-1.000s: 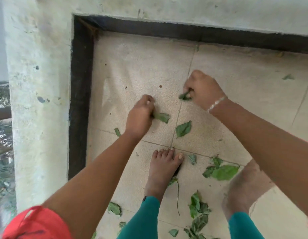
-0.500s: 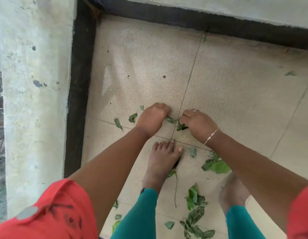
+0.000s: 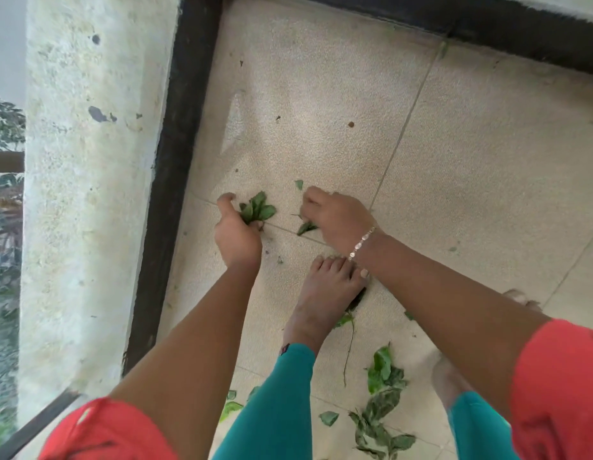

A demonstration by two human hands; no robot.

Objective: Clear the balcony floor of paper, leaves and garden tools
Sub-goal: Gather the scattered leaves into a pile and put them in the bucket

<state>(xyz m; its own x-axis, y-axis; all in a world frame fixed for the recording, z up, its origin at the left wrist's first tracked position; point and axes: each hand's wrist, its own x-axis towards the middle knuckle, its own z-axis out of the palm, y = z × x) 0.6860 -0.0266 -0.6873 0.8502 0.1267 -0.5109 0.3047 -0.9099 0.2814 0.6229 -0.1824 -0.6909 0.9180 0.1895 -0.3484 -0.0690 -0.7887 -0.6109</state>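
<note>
My left hand (image 3: 237,232) grips a small bunch of green leaves (image 3: 258,210) just above the beige tiled floor (image 3: 471,167). To its right, my right hand (image 3: 338,217) is curled low over the floor and holds a dark green leaf (image 3: 306,227) that sticks out under its fingers. A tiny leaf scrap (image 3: 299,184) lies just beyond its fingertips. More leaves (image 3: 383,366) and a thin stem (image 3: 349,346) lie near my bare feet. No paper or garden tool is in view.
A rough white parapet wall (image 3: 89,194) with a black skirting band (image 3: 175,161) bounds the floor on the left and along the top. My left foot (image 3: 325,293) stands just below my right wrist. Scattered leaves (image 3: 378,433) lie at the bottom edge.
Both hands have shifted left across the tile. My left hand now holds a bigger bunch of leaves and my right hand still keeps its leaf. The view has tilted.
</note>
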